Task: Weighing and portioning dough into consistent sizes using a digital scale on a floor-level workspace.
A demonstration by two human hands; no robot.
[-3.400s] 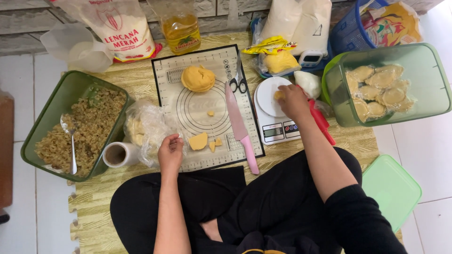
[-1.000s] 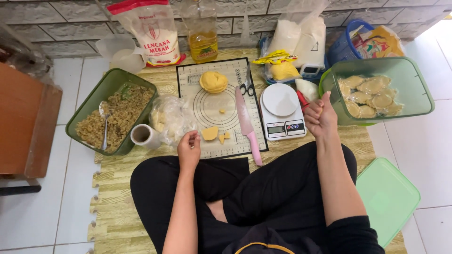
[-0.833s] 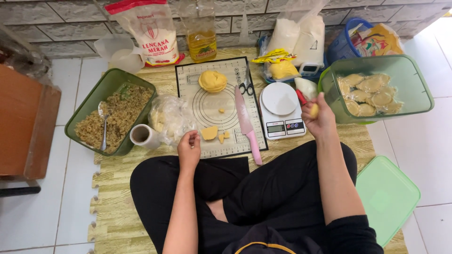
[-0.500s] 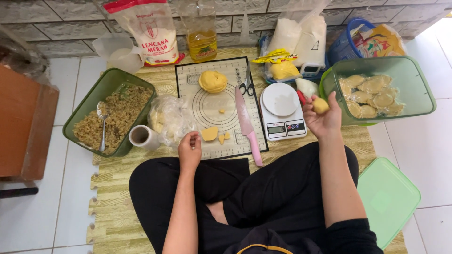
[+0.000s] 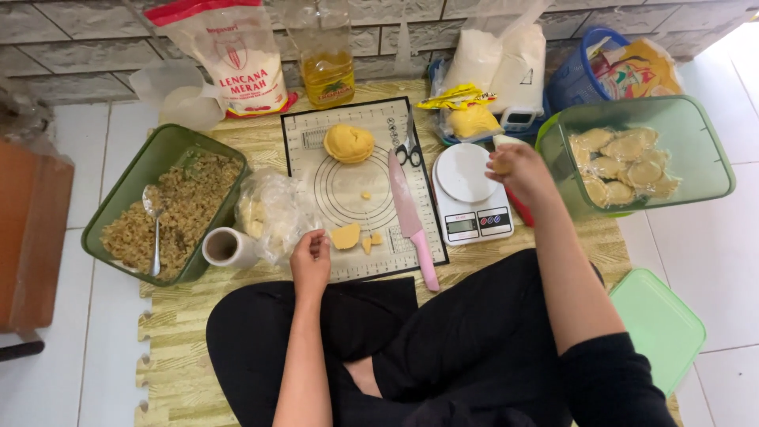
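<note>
My right hand (image 5: 518,170) hovers at the right edge of the white kitchen scale (image 5: 472,194), closed on a small yellow dough piece (image 5: 500,164). My left hand (image 5: 311,257) rests with curled fingers on the lower left edge of the black silicone mat (image 5: 360,186), beside small cut dough pieces (image 5: 353,236). A large yellow dough ball (image 5: 349,143) lies at the mat's top. A pink knife (image 5: 411,217) lies along the mat's right side.
A green tub of filled dough rounds (image 5: 644,154) stands at the right, its lid (image 5: 656,328) on the floor. A green tub of crumbly filling with a spoon (image 5: 166,205) sits left, beside a plastic bag (image 5: 273,209) and small cup (image 5: 224,247). Flour bag, oil bottle and scissors (image 5: 409,150) lie behind.
My right hand, holding the dough piece, moved left from in front of the right green tub toward the scale. My left hand stayed at the mat's edge.
</note>
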